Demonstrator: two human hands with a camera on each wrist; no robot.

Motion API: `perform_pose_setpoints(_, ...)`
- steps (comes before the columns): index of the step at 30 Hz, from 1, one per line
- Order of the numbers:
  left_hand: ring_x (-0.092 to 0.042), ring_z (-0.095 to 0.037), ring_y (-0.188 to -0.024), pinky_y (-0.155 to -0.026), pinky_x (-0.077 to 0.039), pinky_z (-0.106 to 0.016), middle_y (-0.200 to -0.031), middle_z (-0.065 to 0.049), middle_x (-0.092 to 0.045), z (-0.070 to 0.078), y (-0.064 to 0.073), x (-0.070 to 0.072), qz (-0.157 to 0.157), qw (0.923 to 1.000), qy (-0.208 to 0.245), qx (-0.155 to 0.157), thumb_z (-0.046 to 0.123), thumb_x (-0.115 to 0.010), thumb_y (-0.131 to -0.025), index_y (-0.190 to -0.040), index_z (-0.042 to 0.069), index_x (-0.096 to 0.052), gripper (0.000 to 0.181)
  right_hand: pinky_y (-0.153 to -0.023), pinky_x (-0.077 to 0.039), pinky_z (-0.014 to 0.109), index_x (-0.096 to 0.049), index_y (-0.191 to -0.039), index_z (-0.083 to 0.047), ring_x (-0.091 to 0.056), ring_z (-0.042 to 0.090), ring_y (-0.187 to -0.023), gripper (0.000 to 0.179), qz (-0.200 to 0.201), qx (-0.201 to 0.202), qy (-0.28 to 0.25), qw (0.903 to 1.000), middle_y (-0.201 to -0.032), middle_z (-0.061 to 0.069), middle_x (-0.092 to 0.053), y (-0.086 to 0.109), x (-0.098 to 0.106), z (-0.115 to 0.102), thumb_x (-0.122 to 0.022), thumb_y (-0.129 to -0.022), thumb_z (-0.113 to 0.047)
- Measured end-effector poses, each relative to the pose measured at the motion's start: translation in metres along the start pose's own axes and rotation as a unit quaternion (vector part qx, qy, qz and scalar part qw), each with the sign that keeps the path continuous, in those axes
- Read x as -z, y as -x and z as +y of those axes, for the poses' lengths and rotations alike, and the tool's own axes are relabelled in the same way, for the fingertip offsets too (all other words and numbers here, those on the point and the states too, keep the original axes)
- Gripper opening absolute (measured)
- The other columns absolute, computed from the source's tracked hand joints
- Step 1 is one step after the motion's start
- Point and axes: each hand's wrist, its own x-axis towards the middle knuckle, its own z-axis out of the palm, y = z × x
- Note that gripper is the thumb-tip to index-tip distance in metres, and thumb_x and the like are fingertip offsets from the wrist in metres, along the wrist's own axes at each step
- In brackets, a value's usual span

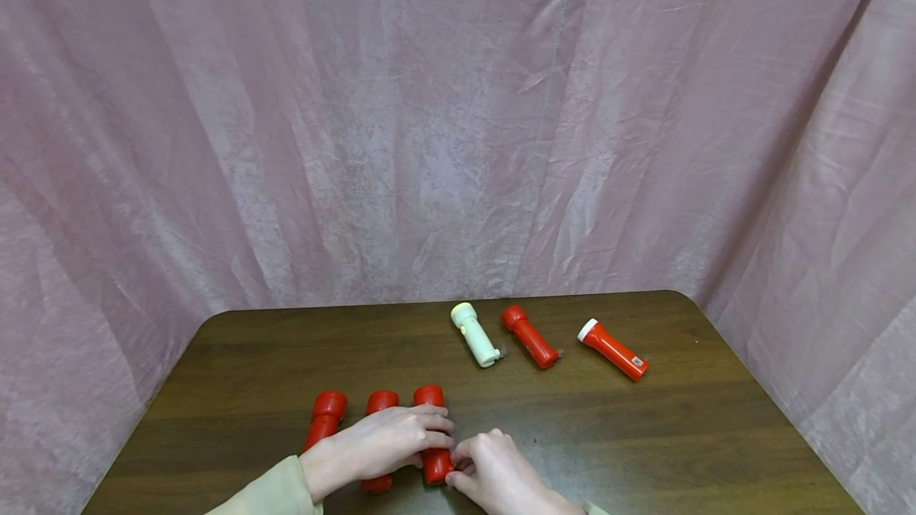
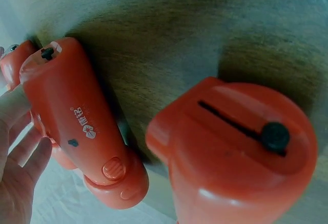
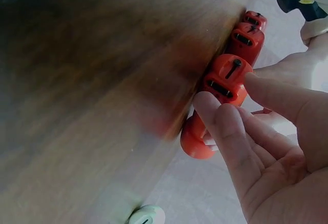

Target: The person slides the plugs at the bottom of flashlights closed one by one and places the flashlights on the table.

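My left hand point(image 1: 397, 439) reaches across the middle red flashlight point(image 1: 382, 400) and grips the body of another red flashlight point(image 1: 436, 467), lying with its head away from me. At that flashlight's tail end, my right hand point(image 1: 495, 469) pinches with thumb and fingertips. The right wrist view shows this tail with a dark slot and a black slider point(image 3: 237, 62), the fingertips point(image 3: 205, 101) right at its edge. A third red flashlight point(image 1: 329, 408) lies left of my left hand, partly behind the wrist. Its tail slot with a black knob point(image 2: 275, 136) looms close in the left wrist view.
Farther back on the brown wooden table point(image 1: 272, 348) lie a pale green flashlight point(image 1: 475, 338), a red flashlight point(image 1: 530, 338) and a red flashlight with a white head point(image 1: 617, 351). A pink curtain point(image 1: 429, 118) hangs behind the table's far edge.
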Motion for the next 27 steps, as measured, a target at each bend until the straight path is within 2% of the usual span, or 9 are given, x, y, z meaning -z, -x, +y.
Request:
perform_pose_setpoints(5,-0.064,-0.017,-0.136,-0.107,-0.058,-0.028,-0.135,0.008,-0.073,0.001,0.003,0.001,-0.014,0.9997,-0.013,0.018,0.025,-0.088,-0.083,-0.128,0.03,-0.074,0.047,-0.059,-0.044,0.006,-0.081,-0.089,-0.015,-0.061,-0.014,-0.068,0.006,0.008,0.001,-0.015,0.9999,-0.077,-0.009,-0.079,0.004,0.004,0.0,-0.083,-0.086,-0.019)
perform_pose_setpoints(8,-0.063,-0.017,-0.138,-0.107,-0.058,-0.029,-0.138,0.007,-0.072,0.001,0.004,0.003,-0.025,0.9991,-0.006,0.035,0.024,-0.088,-0.084,-0.131,0.029,-0.073,0.05,-0.063,-0.05,0.013,-0.082,-0.098,-0.015,-0.068,-0.006,-0.074,0.015,0.016,-0.001,0.001,0.9999,-0.086,-0.007,-0.081,0.007,0.01,0.001,-0.082,-0.088,-0.026)
perform_pose_setpoints(11,-0.062,-0.018,-0.14,-0.107,-0.059,-0.031,-0.14,0.006,-0.071,0.001,0.005,0.005,-0.027,0.998,0.02,0.054,0.024,-0.087,-0.086,-0.133,0.028,-0.073,0.049,-0.069,-0.057,0.022,-0.082,-0.106,-0.014,-0.075,0.006,-0.085,0.023,0.016,-0.01,0.01,0.9998,-0.099,-0.003,-0.083,0.011,0.017,0.002,-0.082,-0.09,-0.031)
perform_pose_setpoints(15,-0.062,-0.021,-0.14,-0.105,-0.06,-0.034,-0.142,0.003,-0.07,0.002,0.007,0.004,0.001,0.9963,0.05,0.07,0.028,-0.083,-0.09,-0.135,0.024,-0.072,0.047,-0.078,-0.063,0.029,-0.081,-0.114,-0.011,-0.079,0.017,-0.096,0.032,0.022,-0.02,-0.001,0.9996,-0.109,0.002,-0.083,0.016,0.027,0.003,-0.081,-0.092,-0.034)
perform_pose_setpoints(19,-0.063,-0.026,-0.139,-0.104,-0.061,-0.038,-0.143,-0.003,-0.07,0.004,0.008,0.003,0.048,0.9927,0.064,0.091,0.035,-0.078,-0.093,-0.139,0.02,-0.069,0.049,-0.082,-0.063,0.032,-0.08,-0.118,-0.014,-0.079,0.018,-0.102,0.034,0.052,-0.034,0.011,0.998,-0.114,-0.001,-0.082,0.021,0.036,0.006,-0.08,-0.093,-0.037)
perform_pose_setpoints(23,-0.063,-0.03,-0.139,-0.106,-0.06,-0.044,-0.146,-0.006,-0.068,0.008,0.005,0.001,0.078,0.9816,0.091,0.149,0.039,-0.076,-0.095,-0.144,0.017,-0.066,0.054,-0.089,-0.063,0.037,-0.08,-0.12,-0.017,-0.078,0.017,-0.107,0.035,0.105,-0.052,0.047,0.9921,-0.117,-0.003,-0.081,0.021,0.041,0.012,-0.08,-0.092,-0.038)
perform_pose_setpoints(25,-0.062,-0.031,-0.14,-0.107,-0.059,-0.047,-0.148,-0.006,-0.066,0.012,0.002,0.002,0.087,0.9708,0.112,0.193,0.04,-0.076,-0.095,-0.146,0.017,-0.064,0.056,-0.092,-0.062,0.04,-0.079,-0.121,-0.017,-0.077,0.017,-0.11,0.036,0.128,-0.063,0.057,0.9882,-0.119,-0.003,-0.081,0.019,0.044,0.016,-0.082,-0.09,-0.035)
perform_pose_setpoints(27,-0.06,-0.032,-0.141,-0.107,-0.058,-0.05,-0.15,-0.006,-0.065,0.015,-0.002,0.004,0.098,0.9563,0.136,0.239,0.04,-0.077,-0.095,-0.147,0.017,-0.062,0.058,-0.095,-0.062,0.041,-0.079,-0.123,-0.018,-0.077,0.018,-0.113,0.038,0.142,-0.073,0.061,0.9853,-0.121,-0.003,-0.08,0.017,0.048,0.019,-0.083,-0.089,-0.034)
